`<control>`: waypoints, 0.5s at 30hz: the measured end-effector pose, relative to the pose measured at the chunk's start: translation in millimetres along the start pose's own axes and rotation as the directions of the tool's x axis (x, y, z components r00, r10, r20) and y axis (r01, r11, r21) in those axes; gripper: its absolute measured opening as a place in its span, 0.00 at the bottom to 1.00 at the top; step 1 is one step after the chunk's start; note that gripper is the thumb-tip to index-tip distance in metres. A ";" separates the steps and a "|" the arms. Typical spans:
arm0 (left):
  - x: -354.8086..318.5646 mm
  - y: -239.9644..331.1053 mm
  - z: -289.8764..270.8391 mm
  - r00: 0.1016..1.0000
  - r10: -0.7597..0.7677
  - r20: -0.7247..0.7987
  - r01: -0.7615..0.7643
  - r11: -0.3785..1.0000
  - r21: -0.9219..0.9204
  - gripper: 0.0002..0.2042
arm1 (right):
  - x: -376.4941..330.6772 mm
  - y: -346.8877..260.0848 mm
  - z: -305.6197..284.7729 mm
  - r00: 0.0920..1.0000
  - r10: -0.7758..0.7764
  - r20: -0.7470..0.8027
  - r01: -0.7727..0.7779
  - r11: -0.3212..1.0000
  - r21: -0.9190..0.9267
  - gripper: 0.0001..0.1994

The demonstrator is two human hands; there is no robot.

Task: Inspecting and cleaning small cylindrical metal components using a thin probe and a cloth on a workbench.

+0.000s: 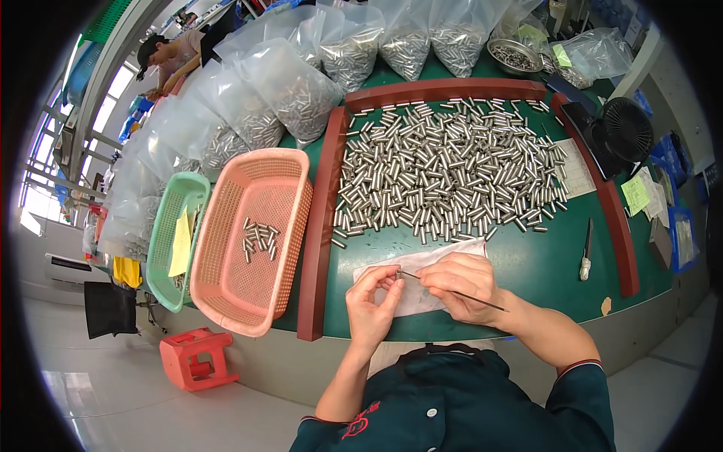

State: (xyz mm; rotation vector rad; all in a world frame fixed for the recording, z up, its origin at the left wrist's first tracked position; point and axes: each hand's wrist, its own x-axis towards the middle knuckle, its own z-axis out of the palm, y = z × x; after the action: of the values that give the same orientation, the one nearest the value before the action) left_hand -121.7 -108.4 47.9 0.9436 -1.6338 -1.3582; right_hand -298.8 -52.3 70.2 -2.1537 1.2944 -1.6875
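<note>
Between thumb and forefinger, my left hand (374,300) pinches a small metal cylinder, mostly covered by the fingertips. My right hand (461,285) is closed around a thin dark rod (480,302), whose tip meets the cylinder's end. Whether the tip goes inside, I cannot tell. Both hands are above a white cloth (413,300) on the green table (527,264). Just beyond them spreads a large pile of shiny metal cylinders (452,166). To the left, a pink plastic basket (295,248) holds several similar cylinders (260,239).
Red-brown bars (322,233) frame the pile. A green basket (162,248) stands left, with clear bags of cylinders (290,94) behind. A small black fan (625,132) and a pointed tool (587,252) are at right. A red stool (197,358) is on the floor; another person (177,60) works far left.
</note>
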 end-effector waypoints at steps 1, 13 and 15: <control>0.0 0.1 0.0 1.000 0.006 0.004 -0.006 1.000 0.008 0.11 | -0.1 0.0 0.1 1.000 0.003 0.009 -0.003 1.000 0.000 0.08; -4.3 -2.7 -2.6 0.998 -0.053 0.016 0.054 0.997 -0.046 0.07 | 0.0 -1.0 -0.8 0.999 -0.037 0.036 0.039 0.997 -0.072 0.07; -3.3 -3.0 -3.4 0.998 -0.061 0.026 0.062 0.996 -0.056 0.07 | 0.2 -0.2 -0.7 0.996 -0.077 0.040 0.081 0.991 -0.104 0.08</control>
State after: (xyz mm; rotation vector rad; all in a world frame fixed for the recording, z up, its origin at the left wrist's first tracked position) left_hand -117.1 -107.2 44.9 0.9546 -1.5870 -1.4551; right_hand -299.3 -52.0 70.7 -2.3127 1.3335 -1.6353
